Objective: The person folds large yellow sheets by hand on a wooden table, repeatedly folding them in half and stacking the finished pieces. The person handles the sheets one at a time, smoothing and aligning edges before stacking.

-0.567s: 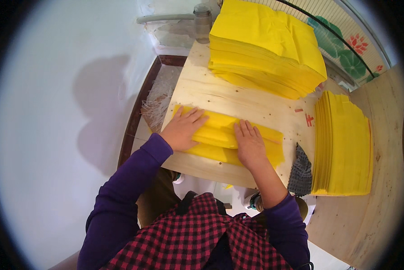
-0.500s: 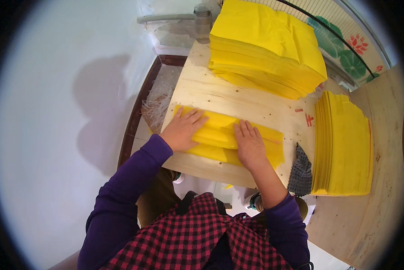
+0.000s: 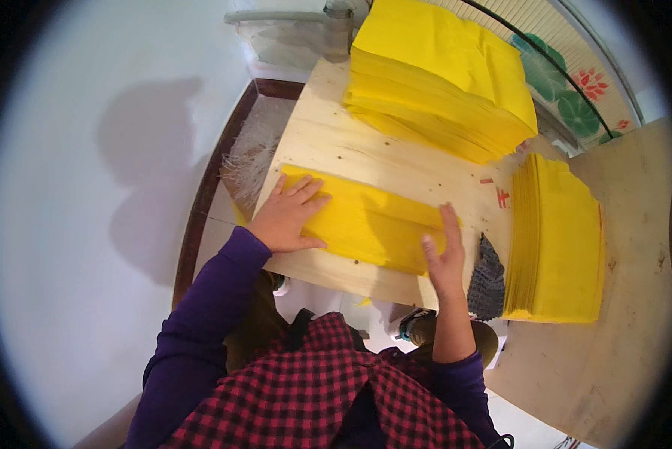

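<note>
A folded yellow sheet of thin, cloth-like material lies flat near the front edge of the wooden table. My left hand rests on its left end with the fingers spread and the thumb stretched along the near side. At the other end, my right hand stands on edge beside the sheet, thumb and fingers apart, slightly blurred. Nothing shows between its fingers. Whether that hand touches the sheet's right edge I cannot tell.
A tall stack of yellow sheets stands at the back. Folded yellow sheets are piled at the right, beside a dark grey cloth. Red strips lie on the wooden table. A jar stands behind, near the wall.
My right hand has moved from the sheet's top to its right end and turned on edge. The sheet's upper layer, loose and raised before, now lies flatter. My left hand stays on the left end.
</note>
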